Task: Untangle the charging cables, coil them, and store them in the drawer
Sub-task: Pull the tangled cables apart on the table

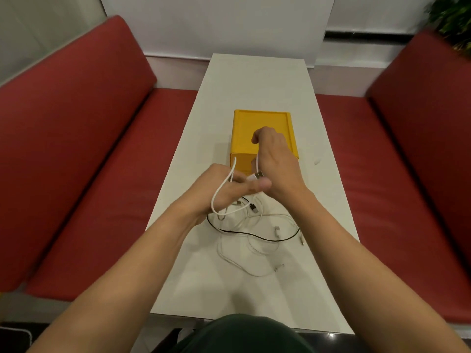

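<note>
A tangle of charging cables [254, 235], several white and one black [267, 239], lies on the white table [254, 80] in front of a yellow drawer box [262, 123]. My left hand [229, 189] holds a white cable [221, 189] that loops over its back, pinching the USB plug end [257, 175] near its fingertips. My right hand [275, 161] is raised just above the left one, its fingers curled round the same white cable, which runs up from the plug. Both hands hover over the box's front, hiding the drawer face.
Red cushioned benches [89, 149] run along both sides of the narrow table. A white wall stands behind the table's far end, with a plant [456, 19] at the top right. My dark-clothed lap [242, 335] is at the table's near edge.
</note>
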A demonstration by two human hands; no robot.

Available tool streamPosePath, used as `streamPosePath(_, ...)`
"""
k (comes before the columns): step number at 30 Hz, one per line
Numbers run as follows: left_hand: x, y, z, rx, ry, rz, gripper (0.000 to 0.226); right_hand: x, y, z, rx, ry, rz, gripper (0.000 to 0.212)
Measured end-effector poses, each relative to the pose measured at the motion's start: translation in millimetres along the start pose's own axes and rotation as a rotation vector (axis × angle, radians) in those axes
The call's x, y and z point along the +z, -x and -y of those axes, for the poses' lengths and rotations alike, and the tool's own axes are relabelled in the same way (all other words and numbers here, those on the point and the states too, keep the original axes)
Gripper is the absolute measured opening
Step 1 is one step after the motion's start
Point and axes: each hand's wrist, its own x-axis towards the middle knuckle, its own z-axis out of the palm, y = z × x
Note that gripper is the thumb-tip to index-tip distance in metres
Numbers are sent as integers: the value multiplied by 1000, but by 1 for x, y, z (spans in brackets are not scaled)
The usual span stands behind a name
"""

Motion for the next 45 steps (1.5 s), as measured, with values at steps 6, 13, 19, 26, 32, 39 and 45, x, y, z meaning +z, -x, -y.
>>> streamPosePath(6, -10, 3, 13, 12, -16, -62, 27, -8, 0, -17, -59, -117, 67, 23)
streamPosePath(13, -72, 6, 35, -17, -44, -380, 27, -58, 11, -65, 95, -525, 452, 20)
streamPosePath(19, -83, 15, 46, 12, -216, -217, 40, -81, 28, -100, 84, -273, 485, 18)
streamPosePath(26, -53, 9, 55, 19, -397, -200, 11, -74, 68, -122, 25, -139, 327, 33)
streamPosePath(32, -48, 9, 73, 47, -366, -92, 21, -76, 96, -132, 29, -175, 328, 21)
streamPosePath(39, -49, 20, 91, 50, -117, 28, 18, -71, 142, -169, 221, -254, 577, 13)
streamPosePath(45, -84, 36, 113, -5, 60, -205, 50, -70, 184, -229, 370, -25, 724, 27)
